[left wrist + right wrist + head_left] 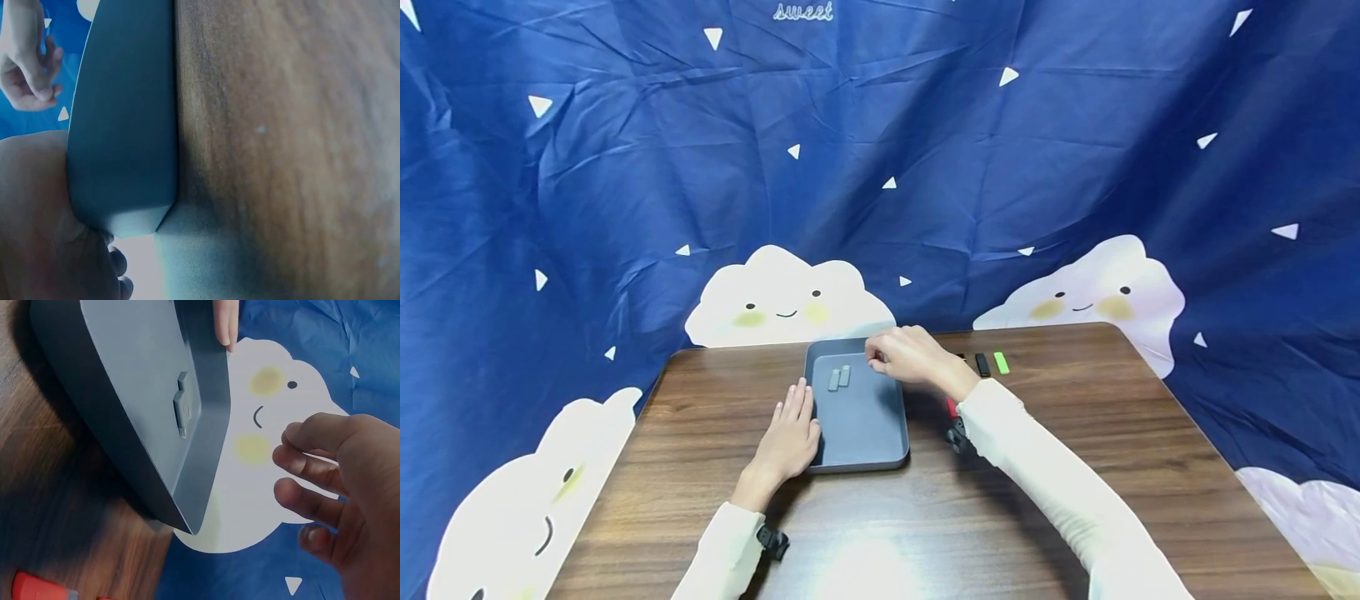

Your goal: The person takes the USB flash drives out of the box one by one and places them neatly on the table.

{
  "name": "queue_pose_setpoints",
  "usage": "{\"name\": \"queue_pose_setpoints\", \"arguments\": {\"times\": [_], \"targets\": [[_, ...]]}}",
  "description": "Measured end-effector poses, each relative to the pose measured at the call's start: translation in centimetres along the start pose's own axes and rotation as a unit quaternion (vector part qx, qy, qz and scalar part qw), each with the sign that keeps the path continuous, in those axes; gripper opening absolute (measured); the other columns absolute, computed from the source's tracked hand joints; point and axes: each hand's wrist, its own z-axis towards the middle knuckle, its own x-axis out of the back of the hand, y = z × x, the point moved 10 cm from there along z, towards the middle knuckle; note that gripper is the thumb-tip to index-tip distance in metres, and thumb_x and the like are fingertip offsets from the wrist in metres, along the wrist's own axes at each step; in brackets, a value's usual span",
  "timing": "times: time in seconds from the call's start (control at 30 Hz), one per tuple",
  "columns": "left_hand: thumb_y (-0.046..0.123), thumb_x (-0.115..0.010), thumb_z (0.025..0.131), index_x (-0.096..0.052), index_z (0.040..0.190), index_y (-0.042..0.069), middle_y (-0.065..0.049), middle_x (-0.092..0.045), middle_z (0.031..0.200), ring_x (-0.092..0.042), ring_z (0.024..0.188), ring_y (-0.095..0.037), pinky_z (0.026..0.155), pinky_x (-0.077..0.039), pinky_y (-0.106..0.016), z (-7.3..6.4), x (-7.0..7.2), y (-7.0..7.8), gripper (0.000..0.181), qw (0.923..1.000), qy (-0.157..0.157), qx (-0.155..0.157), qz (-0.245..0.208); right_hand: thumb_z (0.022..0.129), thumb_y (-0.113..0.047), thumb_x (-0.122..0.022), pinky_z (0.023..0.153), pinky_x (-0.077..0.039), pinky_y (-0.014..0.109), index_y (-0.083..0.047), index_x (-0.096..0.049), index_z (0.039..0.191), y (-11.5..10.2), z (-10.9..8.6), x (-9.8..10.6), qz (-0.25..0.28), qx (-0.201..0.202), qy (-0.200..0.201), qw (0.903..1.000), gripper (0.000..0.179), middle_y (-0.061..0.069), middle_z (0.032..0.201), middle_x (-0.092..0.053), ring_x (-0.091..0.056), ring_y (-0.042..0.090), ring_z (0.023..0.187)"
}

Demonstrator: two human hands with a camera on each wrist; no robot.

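A grey tray (861,433) lies on the wooden table, with two small grey USB sticks (845,376) side by side in its back left part. My left hand (790,437) rests along the tray's left wall with its fingers straight. Over the tray's back right corner hovers my right hand (906,353), its fingers loosely bent. In the right wrist view that hand (340,481) shows nothing between the fingertips, and it is apart from the tray wall (215,394).
Right of the tray lie a black stick (982,364), a bright green one (1002,362) and a red USB stick (40,588), partly hidden by my right arm in the head view. Behind the table (715,417) hangs a blue curtain (850,208) with clouds.
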Motion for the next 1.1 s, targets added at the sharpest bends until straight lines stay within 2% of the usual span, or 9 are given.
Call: {"name": "queue_pose_setpoints", "arguments": {"times": [0.33, 0.5, 0.73, 1.1], "targets": [[0.019, -0.04, 0.109, -0.028, 0.162, -0.013, -0.028, -0.019, 0.175, -0.021, 0.163, -0.048, 0.131, -0.022, -0.066, 0.1, -0.4, -0.5, 0.063, 0.9999, -0.005, 0.004, 0.012, 0.098, -0.024, -0.07, 0.069, -0.058, 0.04, -0.024, -0.075, 0.095, -0.2, 1.6, -1.7, 0.017, -0.019, -0.015, 0.9996, 0.005, -0.009, 0.09, -0.072, -0.064, 0.013, 0.079], [0.018, -0.04, 0.11, -0.025, 0.163, -0.013, -0.027, -0.017, 0.176, -0.02, 0.163, -0.047, 0.131, -0.021, -0.065, 0.2, -0.5, -0.7, 0.063, 0.9999, -0.011, 0.007, 0.012, 0.099, -0.024, -0.07, 0.071, -0.058, 0.039, -0.024, -0.076, 0.097, -0.2, 2.4, -2.4, 0.026, -0.032, -0.028, 0.9988, 0.006, -0.009, 0.093, -0.072, -0.064, 0.012, 0.082], [0.022, -0.038, 0.11, -0.025, 0.164, -0.011, -0.025, -0.017, 0.177, -0.021, 0.163, -0.046, 0.131, -0.022, -0.065, 0.3, -0.9, -1.1, 0.064, 0.9997, -0.003, 0.002, 0.023, 0.099, -0.025, -0.071, 0.075, -0.059, 0.037, -0.024, -0.077, 0.099, 0.0, 3.3, -3.7, 0.029, -0.04, -0.036, 0.9981, 0.006, -0.008, 0.096, -0.073, -0.064, 0.012, 0.086], [0.018, -0.039, 0.108, -0.026, 0.163, -0.013, -0.028, -0.019, 0.176, -0.019, 0.163, -0.047, 0.131, -0.021, -0.066, 0.3, -0.1, -0.3, 0.064, 0.9999, -0.01, 0.007, -0.001, 0.101, -0.028, -0.072, 0.076, -0.058, 0.036, -0.023, -0.077, 0.101, 1.0, 4.2, -5.6, 0.052, -0.073, -0.052, 0.9946, 0.006, -0.006, 0.099, -0.073, -0.064, 0.013, 0.087]]}}
